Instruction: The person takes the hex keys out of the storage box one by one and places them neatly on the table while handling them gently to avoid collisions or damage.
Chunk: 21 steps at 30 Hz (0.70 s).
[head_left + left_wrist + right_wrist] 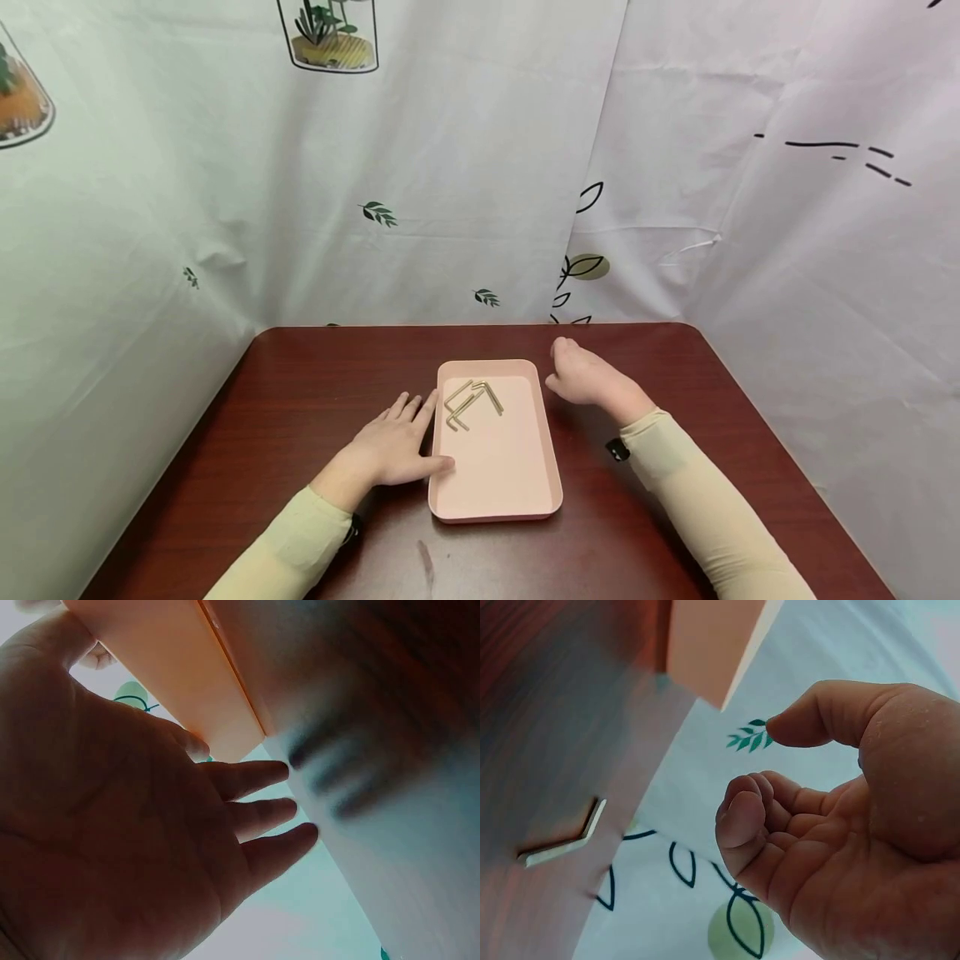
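Note:
A pink rectangular tray (495, 475) lies on the table, with several brass-coloured L-shaped hex keys (493, 398) toward its far left part. Along the tray's left side, my left hand (386, 446) has its fingers extended. Its thumb reaches over the near part of the left rim, and the left wrist view shows the palm beside the tray wall (172, 667). Off the tray's far right corner is my right hand (588, 375). The right wrist view shows that hand (840, 810) with loosely bent fingers, thumb apart, holding nothing. Another hex key (574, 845) lies on the table near it.
The dark red-brown table (322, 375) has rounded far corners. White curtains (465, 167) with printed leaves and jars stand behind it and along both sides. A dark smear (426, 562) marks the tabletop in front of the tray.

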### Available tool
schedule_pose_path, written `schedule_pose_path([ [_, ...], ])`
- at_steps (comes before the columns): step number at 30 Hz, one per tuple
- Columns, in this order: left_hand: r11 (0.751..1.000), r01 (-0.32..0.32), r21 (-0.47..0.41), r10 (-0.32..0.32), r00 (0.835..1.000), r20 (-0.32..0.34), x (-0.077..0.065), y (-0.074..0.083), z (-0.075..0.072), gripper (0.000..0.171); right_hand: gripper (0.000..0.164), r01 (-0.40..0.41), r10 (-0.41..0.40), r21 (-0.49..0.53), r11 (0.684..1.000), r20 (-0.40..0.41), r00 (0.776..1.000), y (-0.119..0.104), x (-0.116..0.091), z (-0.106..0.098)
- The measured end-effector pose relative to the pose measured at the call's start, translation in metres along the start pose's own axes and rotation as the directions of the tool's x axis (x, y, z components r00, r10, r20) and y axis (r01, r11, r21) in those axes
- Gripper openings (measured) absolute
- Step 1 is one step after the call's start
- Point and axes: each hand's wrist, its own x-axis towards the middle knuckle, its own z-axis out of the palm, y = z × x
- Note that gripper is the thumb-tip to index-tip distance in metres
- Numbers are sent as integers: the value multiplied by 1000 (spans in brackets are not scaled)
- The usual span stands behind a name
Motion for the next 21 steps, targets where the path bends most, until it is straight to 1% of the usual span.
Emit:
schedule_pose_path([
  [8, 1000, 9, -14, -9, 1000, 10, -1, 2, -2, 117, 26, 15, -15, 25, 1000, 0, 1000, -18, -1, 0],
  [13, 1000, 8, -12, -8, 1000, 10, -2, 3, -3, 117, 22, 52, -52, 31, 998, -7, 999, -28, 2, 2],
  [17, 1000, 7, -12, -7, 1000, 9, -2, 3, -3, 118, 26, 67, -67, 32, 997, 6, 998, -35, 4, 4],
  [21, 1000, 4, -18, -4, 1000, 8, -1, 3, -3, 119, 33, 55, -56, 38, 998, 18, 998, -42, 6, 7],
])
